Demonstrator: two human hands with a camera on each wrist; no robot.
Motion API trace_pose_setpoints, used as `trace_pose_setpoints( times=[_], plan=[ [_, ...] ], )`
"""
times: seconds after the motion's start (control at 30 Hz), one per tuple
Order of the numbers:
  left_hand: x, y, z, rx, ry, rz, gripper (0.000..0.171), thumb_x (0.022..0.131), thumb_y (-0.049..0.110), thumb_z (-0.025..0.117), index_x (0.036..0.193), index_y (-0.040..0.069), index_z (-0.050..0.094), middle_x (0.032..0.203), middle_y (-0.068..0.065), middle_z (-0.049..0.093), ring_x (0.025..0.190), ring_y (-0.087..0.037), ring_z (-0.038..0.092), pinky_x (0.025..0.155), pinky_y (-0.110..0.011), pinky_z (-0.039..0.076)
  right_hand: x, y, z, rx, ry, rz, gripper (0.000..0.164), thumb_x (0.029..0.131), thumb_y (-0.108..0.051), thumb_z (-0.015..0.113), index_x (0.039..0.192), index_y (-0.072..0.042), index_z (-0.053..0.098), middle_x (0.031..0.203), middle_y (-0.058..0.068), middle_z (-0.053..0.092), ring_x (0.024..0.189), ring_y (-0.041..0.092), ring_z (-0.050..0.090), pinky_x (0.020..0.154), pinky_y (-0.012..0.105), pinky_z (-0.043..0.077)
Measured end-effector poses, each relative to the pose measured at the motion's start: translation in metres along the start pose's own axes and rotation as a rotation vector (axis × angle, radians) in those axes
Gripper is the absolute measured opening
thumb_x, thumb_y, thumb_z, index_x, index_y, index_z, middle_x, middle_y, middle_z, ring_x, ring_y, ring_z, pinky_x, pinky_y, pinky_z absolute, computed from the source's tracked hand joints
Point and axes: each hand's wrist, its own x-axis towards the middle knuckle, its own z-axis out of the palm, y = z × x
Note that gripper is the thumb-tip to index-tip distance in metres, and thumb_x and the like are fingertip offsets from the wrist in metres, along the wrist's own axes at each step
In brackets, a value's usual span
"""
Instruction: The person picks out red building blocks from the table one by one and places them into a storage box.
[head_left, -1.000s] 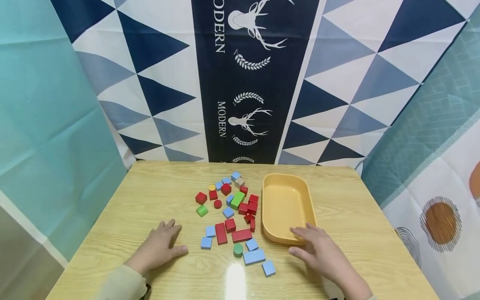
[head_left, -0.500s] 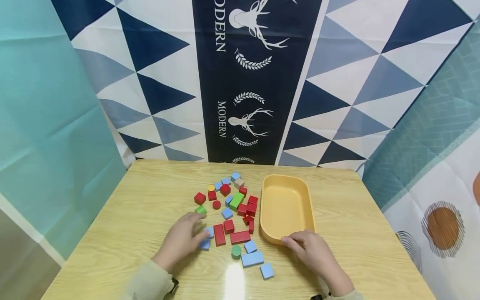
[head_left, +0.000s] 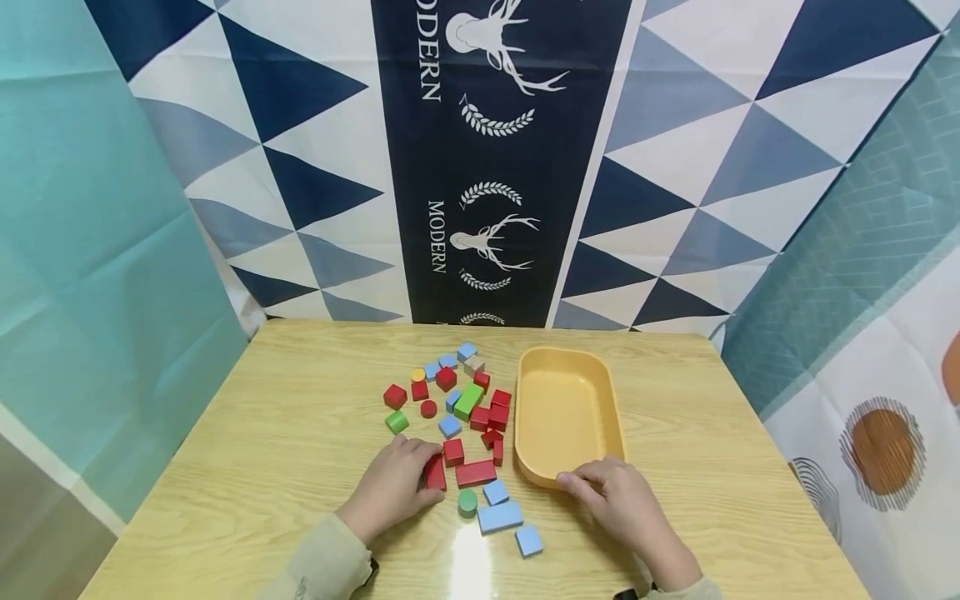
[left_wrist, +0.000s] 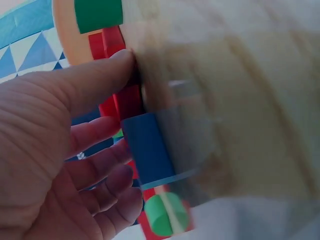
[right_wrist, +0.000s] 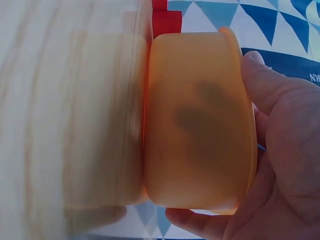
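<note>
My left hand (head_left: 393, 485) is low over the table at the left of the toy blocks, its thumb and fingers spread around a long red block (head_left: 435, 473). In the left wrist view, the thumb reaches across the red blocks, and the loosely bent fingers lie beside a blue block (left_wrist: 147, 150). The palm side of the hand hides the blue blocks from the head view. My right hand (head_left: 618, 504) pinches the near rim of a yellow plastic tray (head_left: 531, 467). The right wrist view shows its thumb (right_wrist: 262, 75) at the tray's rim, the other fingers partly hidden.
Several blocks lie between the hands and the tray: a red block (head_left: 476, 473), a green cylinder (head_left: 467, 502), a long blue block (head_left: 500, 517). Farther back are a green block (head_left: 468, 402), a green cylinder (head_left: 397, 422) and a yellow piece (head_left: 418, 375). A patterned cloth (head_left: 480, 167) hangs behind the table.
My left hand has moved right from the bare table, past the blue blocks to the long red block. My right hand has closed its fingers on the tray's near rim.
</note>
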Motion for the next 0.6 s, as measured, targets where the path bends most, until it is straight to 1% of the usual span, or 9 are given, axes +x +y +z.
trace_pose_setpoints(
  times=[0.07,0.13,0.23,0.3,0.37,0.47,0.53,0.6],
  plan=[
    [-0.001,0.002,-0.006,0.002,0.01,-0.004,0.062,0.079,0.047,0.079,0.125,0.009,0.065,0.115,-0.004,0.066,0.104,-0.02,0.053,0.094,-0.042,0.047,0.0,0.0,0.001,0.003,-0.001,-0.012,0.021,0.089,-0.046,0.07,0.078,-0.031,0.077,0.078,-0.02,0.068,0.073,0.001,0.054,0.064,0.032,0.052],
    [0.0,0.006,-0.015,-0.001,0.038,0.005,0.06,0.079,0.045,0.08,0.125,0.009,0.065,0.116,-0.003,0.065,0.105,-0.02,0.052,0.096,-0.043,0.046,0.0,0.0,0.001,0.003,-0.002,-0.024,0.021,0.09,-0.046,0.069,0.078,-0.031,0.077,0.078,-0.02,0.068,0.072,0.001,0.054,0.064,0.031,0.052],
    [0.006,0.017,-0.028,-0.024,0.072,0.037,0.06,0.08,0.043,0.08,0.127,0.011,0.063,0.122,-0.003,0.063,0.112,-0.02,0.051,0.103,-0.045,0.042,0.0,0.002,0.001,0.005,-0.006,-0.024,0.021,0.09,-0.047,0.068,0.077,-0.032,0.076,0.079,-0.02,0.068,0.072,0.001,0.053,0.064,0.031,0.052],
    [0.013,0.029,-0.033,-0.056,0.097,0.075,0.06,0.08,0.044,0.08,0.128,0.013,0.062,0.124,-0.002,0.061,0.113,-0.018,0.05,0.102,-0.045,0.043,0.0,0.003,0.0,0.004,-0.009,-0.021,0.021,0.09,-0.048,0.068,0.077,-0.033,0.076,0.079,-0.021,0.068,0.072,0.001,0.053,0.064,0.032,0.052],
    [0.022,0.042,-0.034,-0.103,0.108,0.114,0.06,0.081,0.044,0.079,0.131,0.015,0.06,0.128,0.0,0.059,0.117,-0.017,0.047,0.103,-0.044,0.043,0.0,0.003,-0.001,-0.001,-0.013,-0.017,0.021,0.09,-0.048,0.068,0.076,-0.033,0.075,0.079,-0.021,0.068,0.072,0.001,0.053,0.064,0.032,0.052],
    [0.041,0.062,-0.03,-0.171,0.132,0.195,0.061,0.084,0.044,0.077,0.133,0.015,0.057,0.13,0.002,0.056,0.118,-0.013,0.045,0.099,-0.04,0.047,0.001,0.004,-0.002,-0.01,-0.008,-0.02,0.021,0.089,-0.047,0.069,0.074,-0.034,0.075,0.077,-0.021,0.068,0.072,0.001,0.054,0.064,0.033,0.052],
    [0.054,0.074,-0.027,-0.209,0.132,0.236,0.062,0.085,0.043,0.075,0.136,0.015,0.054,0.132,0.003,0.055,0.119,-0.011,0.044,0.099,-0.038,0.047,0.001,0.004,-0.002,-0.007,-0.004,-0.025,0.021,0.089,-0.047,0.07,0.074,-0.033,0.075,0.077,-0.021,0.068,0.072,0.001,0.054,0.064,0.033,0.052],
    [0.066,0.085,-0.022,-0.239,0.12,0.259,0.062,0.087,0.043,0.074,0.138,0.016,0.052,0.133,0.003,0.054,0.119,-0.01,0.044,0.098,-0.036,0.048,0.001,0.003,-0.002,-0.006,-0.003,-0.033,0.021,0.088,-0.046,0.07,0.073,-0.033,0.075,0.076,-0.022,0.067,0.07,0.001,0.053,0.062,0.032,0.051]
  ],
)
